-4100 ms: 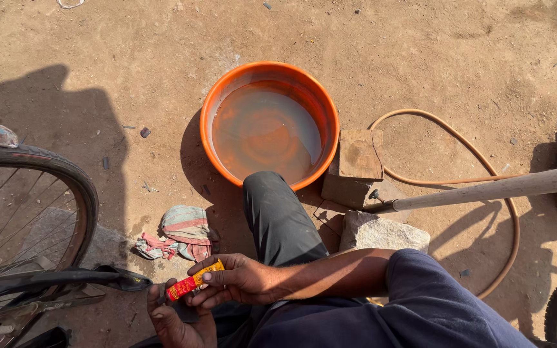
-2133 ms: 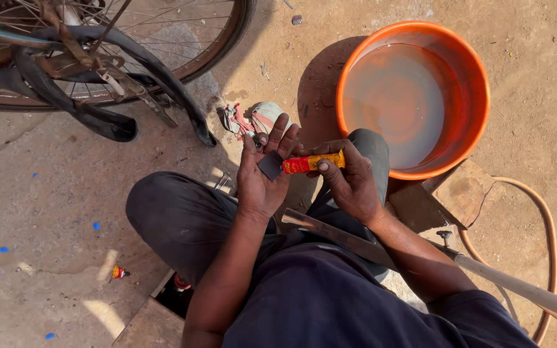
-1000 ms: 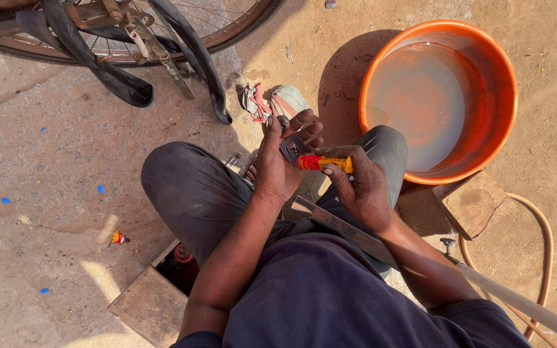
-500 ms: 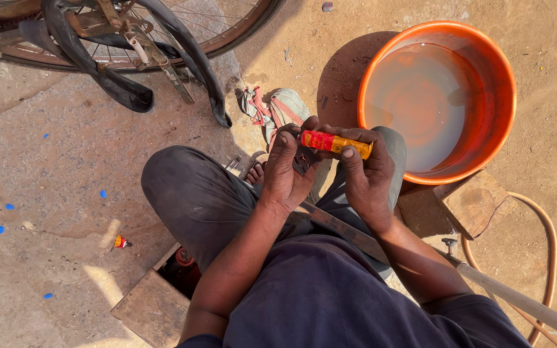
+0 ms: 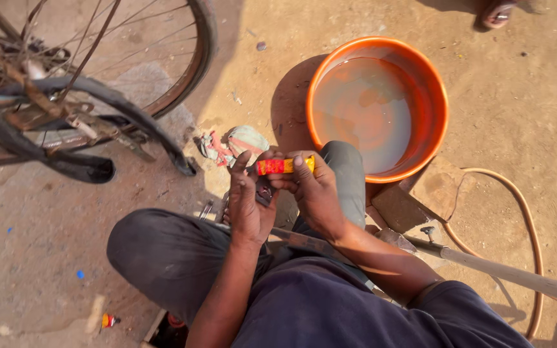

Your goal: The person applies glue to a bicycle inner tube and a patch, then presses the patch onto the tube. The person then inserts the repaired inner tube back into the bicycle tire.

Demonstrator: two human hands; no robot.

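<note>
Tube, red and yellow, lies level between our two hands above the knee. Our right hand clasps its right end with the fingers; our left hand pinches its left end. At one o'clock stands an orange basin of water, at ten o'clock a bicycle wheel, at four o'clock a hose.
</note>
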